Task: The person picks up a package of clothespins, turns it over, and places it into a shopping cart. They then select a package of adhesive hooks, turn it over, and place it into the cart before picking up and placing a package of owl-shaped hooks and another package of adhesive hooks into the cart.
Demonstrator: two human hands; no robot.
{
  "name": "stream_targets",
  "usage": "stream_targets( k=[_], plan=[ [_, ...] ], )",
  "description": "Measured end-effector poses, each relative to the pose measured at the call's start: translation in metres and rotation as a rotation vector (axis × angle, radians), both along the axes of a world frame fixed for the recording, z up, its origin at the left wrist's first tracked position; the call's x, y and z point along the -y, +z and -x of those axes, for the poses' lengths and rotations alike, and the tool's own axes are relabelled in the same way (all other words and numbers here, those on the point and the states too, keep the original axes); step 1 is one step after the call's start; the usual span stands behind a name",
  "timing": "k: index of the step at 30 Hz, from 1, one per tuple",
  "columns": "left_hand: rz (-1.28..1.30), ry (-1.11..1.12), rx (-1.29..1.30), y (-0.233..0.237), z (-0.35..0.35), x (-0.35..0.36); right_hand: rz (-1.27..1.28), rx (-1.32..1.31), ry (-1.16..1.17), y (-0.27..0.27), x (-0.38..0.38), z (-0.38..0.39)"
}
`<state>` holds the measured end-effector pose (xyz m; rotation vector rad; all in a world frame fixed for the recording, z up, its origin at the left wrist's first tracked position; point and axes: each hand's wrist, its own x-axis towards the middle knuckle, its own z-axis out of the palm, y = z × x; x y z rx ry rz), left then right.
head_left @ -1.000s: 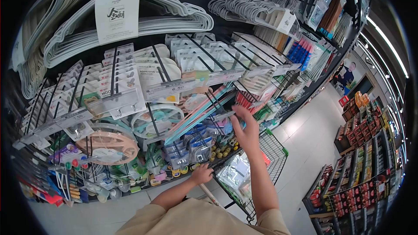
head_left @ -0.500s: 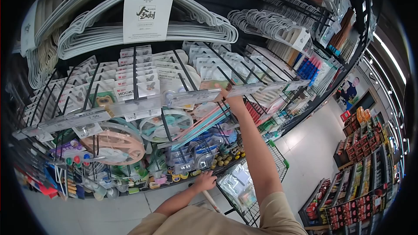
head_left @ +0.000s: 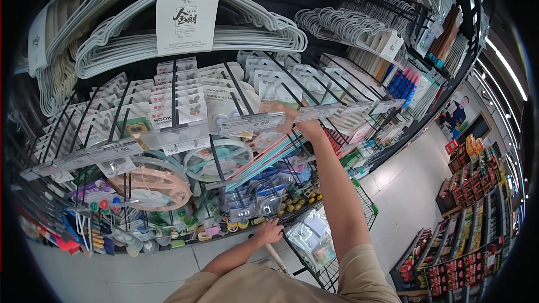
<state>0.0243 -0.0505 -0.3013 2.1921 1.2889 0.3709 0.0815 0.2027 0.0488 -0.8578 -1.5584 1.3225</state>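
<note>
My right hand point(head_left: 292, 120) reaches up to the rack among the hook packets point(head_left: 279, 91), at the clear price-label strip point(head_left: 252, 123). Its fingers are partly hidden behind the strip and a packet, so what they hold, if anything, cannot be made out. Lower down, my left hand point(head_left: 268, 232) is beside the handle end of a shopping cart point(head_left: 368, 205), fingers bent and slightly apart, with nothing seen in it. Packaged goods in clear wrap point(head_left: 311, 235) lie in the cart. Adhesive hook cards point(head_left: 224, 101) hang left of my right hand.
Hangers point(head_left: 188, 39) with a white label hang above the packets. Round plastic racks point(head_left: 154, 184) and pink and blue sticks point(head_left: 269, 160) hang below. Stocked shelves point(head_left: 466, 241) stand across the aisle at right, and a person point(head_left: 457, 113) is in the far background.
The view has shifted slightly, so the shelf goods appear a little to the right. My right hand stays at the packets, with more of its back showing. My left hand remains near the cart.
</note>
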Motion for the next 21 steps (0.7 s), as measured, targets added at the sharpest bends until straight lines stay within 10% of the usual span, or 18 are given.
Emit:
stream_targets(
  k=[21],
  plan=[
    [-0.098,0.008,0.023,-0.002,-0.003,-0.001,0.001,-0.062,0.032,-0.004,0.018,-0.031]
  ],
)
